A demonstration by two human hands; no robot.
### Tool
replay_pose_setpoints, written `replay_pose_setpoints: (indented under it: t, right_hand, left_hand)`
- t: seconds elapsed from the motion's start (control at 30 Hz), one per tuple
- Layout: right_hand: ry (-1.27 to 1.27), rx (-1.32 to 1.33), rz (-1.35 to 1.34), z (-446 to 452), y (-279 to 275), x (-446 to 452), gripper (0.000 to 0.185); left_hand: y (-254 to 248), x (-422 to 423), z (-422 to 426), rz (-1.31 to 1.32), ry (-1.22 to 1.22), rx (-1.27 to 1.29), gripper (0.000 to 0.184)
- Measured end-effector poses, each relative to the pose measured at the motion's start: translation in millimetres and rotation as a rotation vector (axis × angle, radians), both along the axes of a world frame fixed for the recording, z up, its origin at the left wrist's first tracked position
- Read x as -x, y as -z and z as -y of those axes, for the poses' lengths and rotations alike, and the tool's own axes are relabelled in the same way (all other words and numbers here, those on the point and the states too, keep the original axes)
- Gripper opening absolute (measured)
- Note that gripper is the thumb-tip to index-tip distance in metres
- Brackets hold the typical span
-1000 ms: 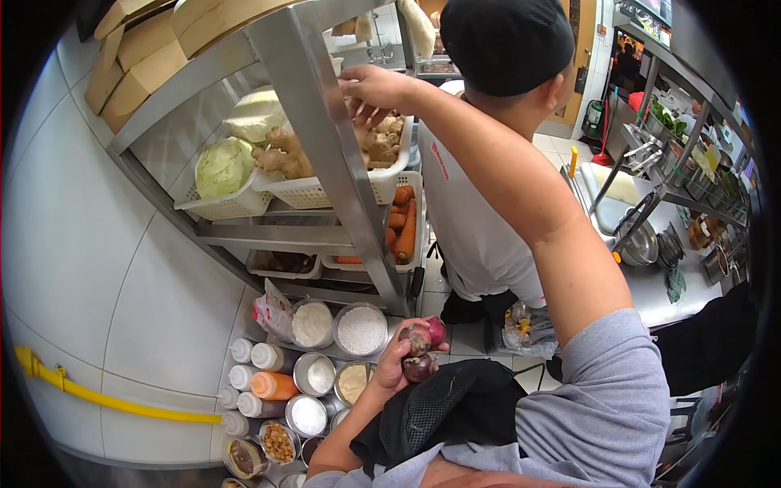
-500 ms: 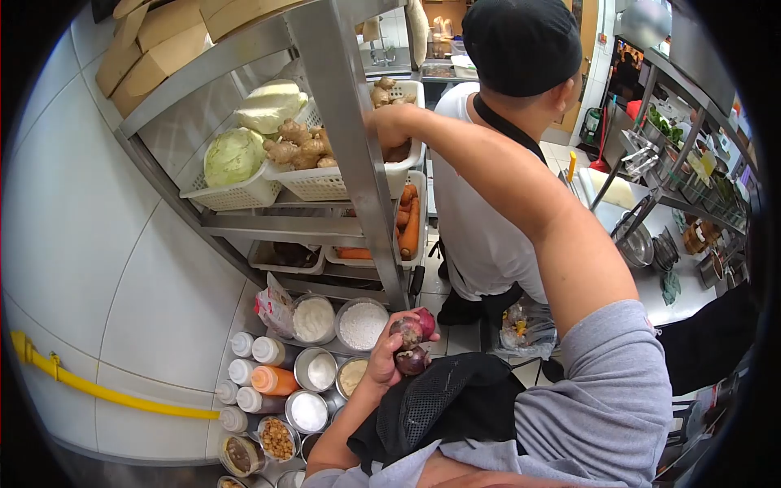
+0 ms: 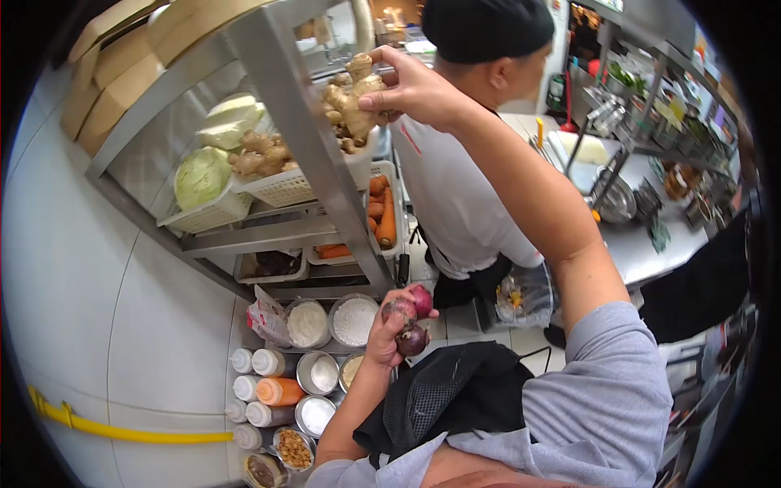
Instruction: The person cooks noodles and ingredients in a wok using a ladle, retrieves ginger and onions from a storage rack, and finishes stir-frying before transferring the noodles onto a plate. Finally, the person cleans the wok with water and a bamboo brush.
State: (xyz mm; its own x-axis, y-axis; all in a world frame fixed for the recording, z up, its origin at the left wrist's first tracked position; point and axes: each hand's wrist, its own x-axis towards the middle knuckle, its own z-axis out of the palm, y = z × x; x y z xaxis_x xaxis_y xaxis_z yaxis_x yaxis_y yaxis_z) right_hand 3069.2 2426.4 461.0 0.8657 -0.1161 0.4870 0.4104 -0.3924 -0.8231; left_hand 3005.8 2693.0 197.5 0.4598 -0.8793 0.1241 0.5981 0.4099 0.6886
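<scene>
Plainly, ginger (image 3: 262, 154) in white basket (image 3: 282, 189).

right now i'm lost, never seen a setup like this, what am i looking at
There is no machine here, just a person working bare-handed, seen by a camera worn on their head, looking forward and down. The right hand holds a piece of ginger up by a metal rack; the left hand holds red onions. The rack carries cabbage, more ginger and carrots. Squeeze bottles and tubs stand lower down. A co-worker in a black cap stands close by.
</scene>
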Motion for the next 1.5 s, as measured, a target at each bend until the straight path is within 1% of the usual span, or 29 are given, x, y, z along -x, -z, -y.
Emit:
replay_pose_setpoints:
  t: [0.1, 0.17, 0.2, 0.23, 0.3, 0.37, 0.43, 0.5, 0.57, 0.6, 0.63, 0.7, 0.73, 0.77, 0.83, 0.9, 0.93, 1.0, 1.03, 1.1, 1.13, 1.17, 1.23, 1.27, 1.3, 1.37, 1.4, 1.43, 1.5]
  right_hand:
    - [-0.14, -0.12, -0.008, -1.9, 33.4, 64.0, 0.067]
    - [-0.127, -0.157, -0.075, -8.1, 59.5, 118.4, 0.069]
    - [-0.102, -0.066, -0.072, -2.6, 80.0, 137.0, 0.076]
    - [-0.094, -0.152, -0.189, -9.7, 86.7, 165.8, 0.08]
    - [0.005, -0.232, -0.296, -11.8, 108.9, 209.2, 0.081]
    - [0.14, -0.217, -0.262, -7.4, 134.3, 245.2, 0.077]
    - [0.278, -0.289, -0.372, -3.0, 147.6, 283.3, 0.074]
    - [0.363, -0.287, -0.391, -4.7, 155.9, 313.9, 0.069]
    - [0.41, -0.297, -0.456, -7.2, 163.7, 340.3, 0.065]
    - [0.399, -0.27, -0.467, -7.6, 167.7, 351.1, 0.059]
    - [0.399, -0.284, -0.451, -9.6, 173.1, 359.6, 0.052]
    - [0.357, -0.247, -0.355, -10.7, 193.7, 371.7, 0.048]
    - [0.406, -0.228, -0.381, -14.7, 199.6, 380.3, 0.046]
    - [0.404, -0.405, -0.406, -13.3, 206.4, 390.4, 0.048]
    - [0.471, -0.437, -0.393, -8.7, 215.0, 420.1, 0.049]
    - [0.48, -0.296, -0.455, 0.6, 210.5, 457.2, 0.047]
    - [0.463, -0.291, -0.443, 9.3, 217.7, 474.0, 0.049]
    - [0.4, -0.403, -0.446, 23.7, 226.6, 503.3, 0.052]
    - [0.381, -0.488, -0.459, 30.0, 230.6, 517.1, 0.052]
    - [0.387, -0.551, -0.449, 47.8, 238.2, 542.4, 0.053]
    - [0.392, -0.613, -0.441, 56.9, 241.4, 554.2, 0.054]
    - [0.437, -0.574, -0.454, 63.7, 242.8, 564.3, 0.054]
    - [0.429, -0.675, -0.444, 79.1, 256.9, 578.2, 0.052]
    - [0.474, -0.648, -0.46, 87.2, 263.3, 583.4, 0.049]
    - [0.476, -0.707, -0.453, 93.5, 269.8, 586.0, 0.046]
    - [0.467, -0.736, -0.436, 107.5, 285.1, 589.0, 0.045]
    - [0.453, -0.695, -0.518, 118.3, 288.1, 586.4, 0.046]
    - [0.449, -0.701, -0.516, 121.8, 293.5, 592.6, 0.047]
    - [0.467, -0.684, -0.517, 125.7, 278.8, 599.9, 0.051]
  left_hand:
    - [-6.5, -3.6, 10.7, -0.005, 0.083, -0.036, 0.056]
    - [-11.1, -5.2, 20.9, 0.036, 0.212, 0.04, 0.059]
    - [-15.1, 0.7, 28.0, 0.031, 0.229, 0.075, 0.068]
    - [-14.3, 2.6, 34.1, 0.056, 0.29, 0.101, 0.076]
    - [-17.1, 13.1, 47.3, 0.1, 0.365, 0.107, 0.081]
    - [-3.5, 26.4, 66.5, 0.088, 0.42, 0.126, 0.083]
    - [-1.0, 43.5, 81.3, 0.023, 0.512, 0.18, 0.078]
    - [-5.0, 63.3, 89.6, 0.002, 0.547, 0.186, 0.082]
    - [-11.1, 78.6, 94.7, 0.215, 0.564, 0.125, 0.09]
    - [-6.8, 84.9, 101.4, 0.332, 0.587, 0.126, 0.1]
    - [-8.3, 91.4, 102.3, 0.335, 0.603, 0.123, 0.1]
    - [-20.0, 108.2, 104.2, 0.44, 0.743, 0.001, 0.102]
    - [-18.1, 117.7, 109.1, 0.446, 0.775, 0.015, 0.105]
    - [-21.3, 128.3, 113.4, 0.449, 0.785, 0.014, 0.105]
    - [-28.6, 155.6, 123.8, 0.451, 0.836, -0.043, 0.107]
    - [-14.1, 193.4, 141.5, 0.403, 0.85, 0.005, 0.109]
    - [-8.6, 212.4, 148.2, 0.41, 0.915, -0.013, 0.111]
    - [-4.7, 252.6, 165.6, 0.381, 1.018, -0.029, 0.116]
    - [-3.8, 269.1, 170.8, 0.377, 1.021, -0.035, 0.116]
    - [-11.1, 300.2, 188.8, 0.363, 0.963, -0.053, 0.118]
    - [-6.5, 311.5, 198.6, 0.368, 0.947, -0.055, 0.114]
    - [3.8, 320.4, 207.8, 0.367, 0.961, -0.052, 0.114]
    - [24.3, 335.5, 224.7, 0.393, 0.808, -0.048, 0.103]
    - [21.4, 343.1, 229.7, 0.371, 0.798, -0.064, 0.091]
    - [31.2, 342.7, 237.6, 0.349, 0.793, -0.075, 0.087]
    - [32.0, 350.1, 251.2, 0.26, 0.823, -0.078, 0.076]
    - [27.5, 352.4, 256.3, 0.246, 0.87, -0.098, 0.074]
    - [24.8, 354.5, 263.7, 0.234, 0.91, -0.121, 0.071]
    - [31.6, 353.2, 283.1, 0.266, 0.966, -0.127, 0.071]
